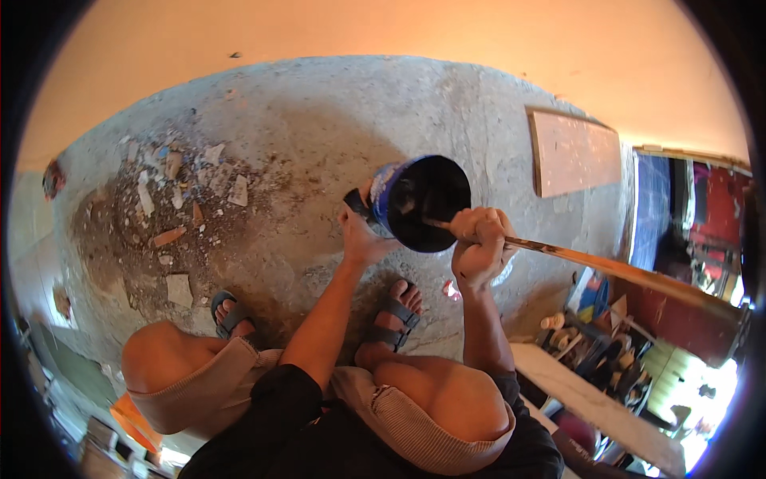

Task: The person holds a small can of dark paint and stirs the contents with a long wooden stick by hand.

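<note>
A bucket (383, 194), blue outside with pale marks and black inside, is tipped so that its mouth faces me. My left hand (365, 238) is at the bucket's left side, its fingers closed around a small black block-like piece (356, 203); whether that piece is joined to the bucket cannot be made out. A long wooden stick (574, 257) is gripped in my right fist (480, 239) by the bucket's rim. The stick's near end reaches into the dark mouth, while the rest slants away to the right.
Rubble and broken tile pieces (171, 195) lie scattered on the concrete floor (335, 104) to the left. Against the orange wall (383, 28) rests a flat board (576, 153). A long plank (598, 403) and a cluttered heap (614, 359) occupy the lower right.
</note>
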